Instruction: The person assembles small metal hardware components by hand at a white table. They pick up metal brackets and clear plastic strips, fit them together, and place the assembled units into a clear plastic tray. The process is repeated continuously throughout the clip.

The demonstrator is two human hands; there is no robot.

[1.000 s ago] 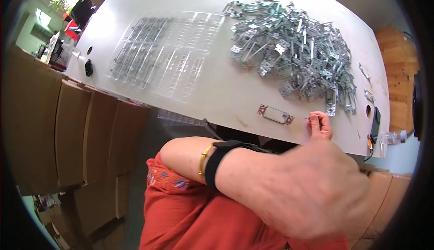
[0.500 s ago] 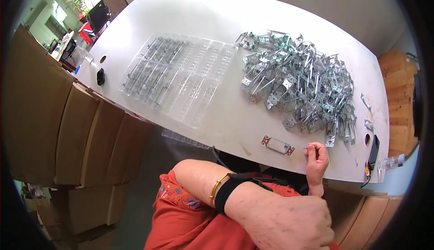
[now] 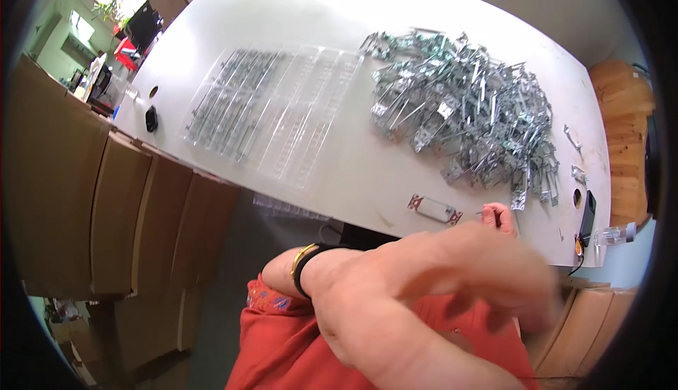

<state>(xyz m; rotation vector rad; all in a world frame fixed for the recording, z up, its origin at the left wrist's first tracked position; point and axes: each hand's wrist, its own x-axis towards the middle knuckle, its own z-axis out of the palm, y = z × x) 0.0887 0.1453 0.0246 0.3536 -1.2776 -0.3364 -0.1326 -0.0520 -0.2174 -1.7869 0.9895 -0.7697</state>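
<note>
Close to the camera, my left hand (image 3: pixel 438 270) is raised over my lap, a gold bracelet and black band at its wrist. Its thumb is spread from blurred, bent fingers, and nothing shows between them. Partly hidden behind it, my right hand (image 3: pixel 500 218) is at the table's near edge, thumb and fingers pinched on a small thin metal piece (image 3: pixel 481 213). Just left of that hand lies a long frame-like metal part (image 3: pixel 434 210) with reddish-brown end plates. Beyond is a large heap of silvery metal brackets (image 3: pixel 466 108).
A clear plastic tray (image 3: pixel 311 115), its left half filled with rows of metal parts, lies on the white table (image 3: pixel 339 178). A black object (image 3: pixel 151 119) sits at the left; a phone-like black device (image 3: pixel 587 217) and a clear bottle (image 3: pixel 616 235) at the right. Cardboard boxes (image 3: pixel 78 199) stand left.
My left hand has lifted toward the camera and its thumb has swung away from the fingers. It now covers part of my right hand, which keeps its pinch. The view has shifted slightly.
</note>
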